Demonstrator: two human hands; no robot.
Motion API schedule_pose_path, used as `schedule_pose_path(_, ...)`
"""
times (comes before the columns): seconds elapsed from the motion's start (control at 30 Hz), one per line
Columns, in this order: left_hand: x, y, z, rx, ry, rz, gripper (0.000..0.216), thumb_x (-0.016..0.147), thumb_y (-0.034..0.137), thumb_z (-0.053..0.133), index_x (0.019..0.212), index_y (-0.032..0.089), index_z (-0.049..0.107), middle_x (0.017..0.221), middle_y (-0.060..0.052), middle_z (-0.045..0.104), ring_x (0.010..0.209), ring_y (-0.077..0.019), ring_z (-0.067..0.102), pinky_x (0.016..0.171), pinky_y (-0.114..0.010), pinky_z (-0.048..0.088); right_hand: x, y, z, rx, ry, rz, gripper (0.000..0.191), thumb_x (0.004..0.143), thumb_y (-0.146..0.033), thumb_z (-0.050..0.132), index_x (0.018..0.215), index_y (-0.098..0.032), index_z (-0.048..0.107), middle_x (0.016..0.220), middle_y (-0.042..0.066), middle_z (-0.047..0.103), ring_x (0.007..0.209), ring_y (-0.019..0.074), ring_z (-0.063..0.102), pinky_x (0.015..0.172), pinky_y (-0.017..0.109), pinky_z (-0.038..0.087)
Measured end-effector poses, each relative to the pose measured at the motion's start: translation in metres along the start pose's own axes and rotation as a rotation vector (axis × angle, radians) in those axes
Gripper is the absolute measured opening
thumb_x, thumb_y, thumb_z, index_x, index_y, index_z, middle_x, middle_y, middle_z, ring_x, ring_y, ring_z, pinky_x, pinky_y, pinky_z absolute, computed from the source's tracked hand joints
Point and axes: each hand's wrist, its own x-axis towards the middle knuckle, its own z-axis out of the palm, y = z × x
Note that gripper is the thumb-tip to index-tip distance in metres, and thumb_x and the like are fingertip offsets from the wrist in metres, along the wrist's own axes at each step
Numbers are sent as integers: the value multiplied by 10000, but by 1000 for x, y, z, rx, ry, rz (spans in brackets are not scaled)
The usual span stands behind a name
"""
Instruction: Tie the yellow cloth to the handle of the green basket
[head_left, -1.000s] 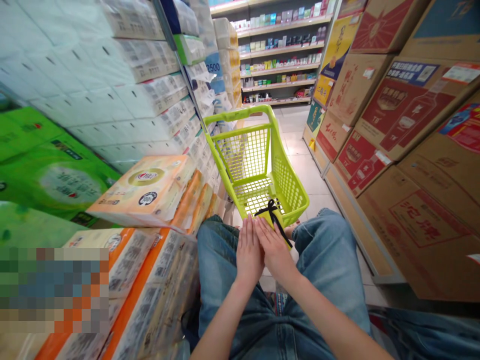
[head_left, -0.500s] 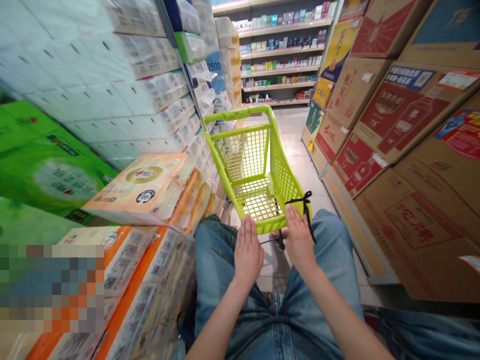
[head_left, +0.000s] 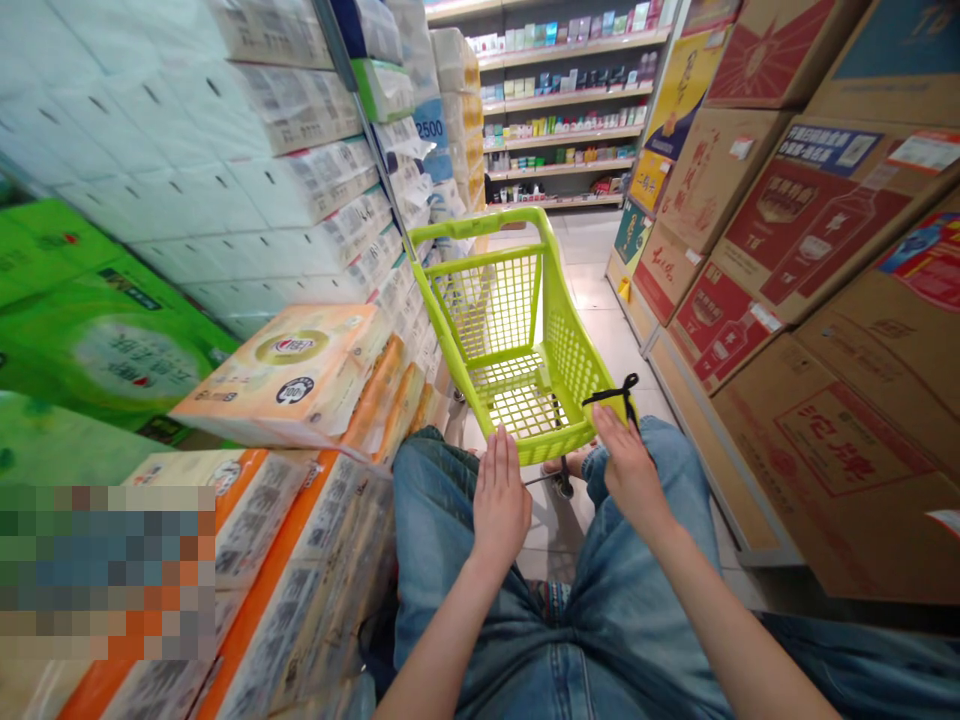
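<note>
In the head view, the right hand (head_left: 634, 472) gripped a yellow pouch (head_left: 615, 406) with black ties (head_left: 627, 391) at the trolley's (head_left: 541, 449) near right corner, its thumb hidden. The left hand (head_left: 501, 497) was flat, fingers straight, holding nothing. A firm pinch, ties clear of the trolley, seemed best.

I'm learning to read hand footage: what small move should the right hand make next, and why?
Perhaps ease the black-tied yellow item leftward over the green cart: the right hand holds it at the near right corner, and the cart's open top lies just to its left.
</note>
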Motion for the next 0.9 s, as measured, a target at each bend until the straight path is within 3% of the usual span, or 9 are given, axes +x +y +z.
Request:
schedule_pose_path(0.1, 0, 0, -1, 3, 1, 5, 909, 836, 65, 470, 1563, 70, -75, 1629, -200, 200, 1520, -288, 139, 1199, -456, 310, 3, 21, -9, 14, 26, 57, 835, 755, 45, 335, 1545, -227, 311, 1524, 91, 468, 1450, 216, 369, 1199, 520, 304)
schedule_pose_path(0.17, -1, 0, -1, -6, -1, 2, 911, 840, 64, 465, 1562, 79, -90, 1634, -197, 182, 1521, -290, 129, 1198, -463, 311, 4, 10, -5, -4, 46, 92, 846, 743, 51, 343, 1546, -212, 307, 1520, 102, 472, 1450, 223, 368, 1201, 526, 299)
schedule_pose_path(0.27, -1, -1, -1, -19, -5, -3, 922, 834, 52, 455, 1561, 99, -110, 1639, -191, 166, 1519, -293, 129, 1194, -475, 316, 3, -39, 16, -45, 34, 94, 830, 749, 52, 344, 1551, -155, 284, 1511, 139, 475, 1454, 249, 362, 1203, 570, 273)
schedule_pose_path(0.37, -3, -4, 1, 10, 3, 5, 903, 843, 52, 448, 1565, 103, -92, 1633, -194, 191, 1518, -292, 135, 1192, -473, 326, 2, -94, 41, 9, -68, -16, 784, 782, 43, 336, 1543, -145, 302, 1509, 125, 481, 1449, 227, 372, 1202, 526, 309)
schedule_pose_path(0.47, -3, -6, 3, 53, 13, 11, 865, 862, 63, 436, 1570, 101, -60, 1622, -197, 232, 1517, -283, 149, 1195, -470, 326, 1, -119, 52, 57, -105, -82, 744, 815, 21, 339, 1543, -128, 296, 1516, 129, 470, 1448, 221, 374, 1192, 505, 336)
schedule_pose_path(0.57, -3, -5, 2, 39, -2, 14, 878, 839, 53, 440, 1572, 96, -40, 1622, -189, 240, 1518, -277, 151, 1199, -466, 315, -1, -104, 45, 90, -125, -152, 782, 802, 44, 316, 1556, -159, 263, 1521, 106, 467, 1446, 196, 376, 1185, 490, 347)
schedule_pose_path(0.67, -1, -3, 0, 5, -17, 16, 898, 820, 59, 464, 1570, 73, -30, 1626, -196, 220, 1521, -286, 125, 1200, -464, 311, -1, -63, 27, 102, -125, -182, 828, 794, 56, 309, 1569, -222, 226, 1516, 77, 480, 1443, 181, 381, 1184, 483, 346)
schedule_pose_path(0.8, 0, -1, -1, -7, -28, 5, 898, 829, 71, 470, 1568, 66, -39, 1633, -190, 194, 1524, -285, 111, 1206, -465, 298, 6, -8, 5, 81, -38, -51, 816, 784, 44, 318, 1545, -250, 307, 1504, 75, 496, 1438, 199, 391, 1192, 518, 320)
schedule_pose_path(0.9, 1, -1, 0, -3, -27, 7, 899, 824, 71, 472, 1568, 61, -33, 1633, -189, 193, 1525, -285, 105, 1212, -462, 284, 14, 0, 3, 41, 40, 84, 789, 753, 36, 340, 1503, -200, 400, 1489, 108, 509, 1427, 228, 410, 1199, 540, 296)
